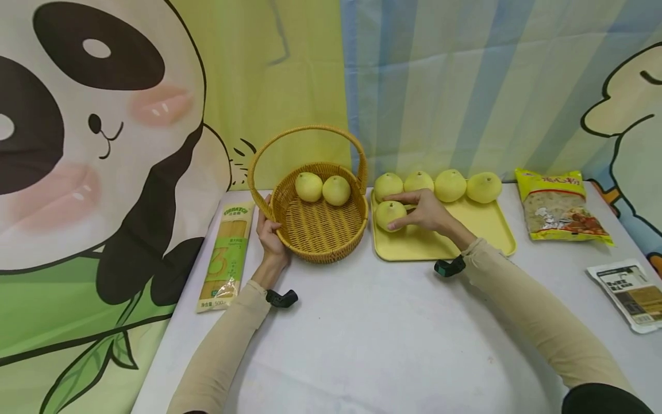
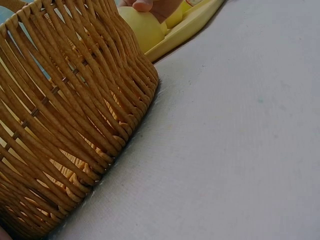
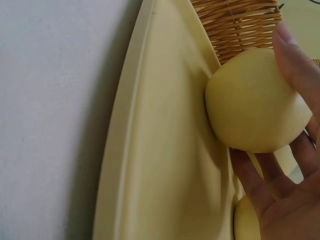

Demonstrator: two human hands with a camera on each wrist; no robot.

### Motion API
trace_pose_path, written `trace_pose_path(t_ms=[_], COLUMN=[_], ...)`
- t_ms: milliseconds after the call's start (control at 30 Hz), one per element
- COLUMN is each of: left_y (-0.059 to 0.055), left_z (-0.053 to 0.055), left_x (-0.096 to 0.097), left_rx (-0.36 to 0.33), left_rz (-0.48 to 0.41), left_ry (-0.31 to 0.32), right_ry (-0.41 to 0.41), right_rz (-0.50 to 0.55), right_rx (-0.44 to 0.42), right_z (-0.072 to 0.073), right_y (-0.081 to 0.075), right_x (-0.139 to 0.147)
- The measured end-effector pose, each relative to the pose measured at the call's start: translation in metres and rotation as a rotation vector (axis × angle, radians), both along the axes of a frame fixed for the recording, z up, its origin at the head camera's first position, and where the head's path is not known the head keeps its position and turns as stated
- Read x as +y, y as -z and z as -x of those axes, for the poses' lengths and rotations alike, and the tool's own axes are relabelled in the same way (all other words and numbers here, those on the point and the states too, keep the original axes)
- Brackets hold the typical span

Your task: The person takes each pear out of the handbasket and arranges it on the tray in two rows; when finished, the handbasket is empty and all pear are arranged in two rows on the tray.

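Observation:
My right hand (image 1: 426, 213) holds a round, pale yellow fruit (image 1: 390, 215) like a small melon, thumb on one side and fingers on the other. The fruit is over the left end of a yellow tray (image 1: 414, 247); in the right wrist view the held fruit (image 3: 255, 100) appears large near the tray's edge. Several similar fruits (image 1: 450, 185) sit in a row along the tray's back. My left hand (image 1: 271, 238) grips the left side of a wicker basket (image 1: 320, 253) near the handle's foot. Two fruits (image 1: 336, 190) lie inside the basket, toward its back.
A noodle packet (image 1: 224, 259) lies left of the basket. On the right are a yellow food bag (image 1: 561, 207) and a smaller white and brown packet (image 1: 631, 293). A printed cloth backdrop (image 1: 445, 86) hangs behind the white table (image 1: 362, 345).

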State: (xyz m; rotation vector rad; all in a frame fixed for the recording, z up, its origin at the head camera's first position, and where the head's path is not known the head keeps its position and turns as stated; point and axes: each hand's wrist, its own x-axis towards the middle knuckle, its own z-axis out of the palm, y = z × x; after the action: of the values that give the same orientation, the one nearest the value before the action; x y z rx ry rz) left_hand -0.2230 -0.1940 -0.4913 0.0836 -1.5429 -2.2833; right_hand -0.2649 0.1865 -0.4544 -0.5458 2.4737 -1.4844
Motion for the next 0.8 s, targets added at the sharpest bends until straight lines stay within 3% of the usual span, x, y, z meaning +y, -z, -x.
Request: trace_pose_path(t_ms=[167,367,600,800], left_y=[0.0001,-0.0007,-0.0011,-0.0015], left_z=[0.0008,0.0033,0.0013,0.0012], left_x=[0.0003,0.0014,0.0018,0.0018], left_rx=[0.003,0.025,-0.018,-0.011], left_rz=[0.015,-0.039,-0.010,-0.039], left_ry=[-0.009,0.016,-0.012,0.001], right_ry=[-0.014,-0.030,-0.055,-0.071], right_rz=[-0.002,-0.015,-0.010,-0.022], right_rx=[-0.001,-0.011,0.004,0.022], right_z=[0.0029,0.0009,-0.0018,-0.0024], right_y=[0.0020,-0.0010,-0.0030,-0.0063], right_x=[0.0016,0.0016,0.0029,0.0039])
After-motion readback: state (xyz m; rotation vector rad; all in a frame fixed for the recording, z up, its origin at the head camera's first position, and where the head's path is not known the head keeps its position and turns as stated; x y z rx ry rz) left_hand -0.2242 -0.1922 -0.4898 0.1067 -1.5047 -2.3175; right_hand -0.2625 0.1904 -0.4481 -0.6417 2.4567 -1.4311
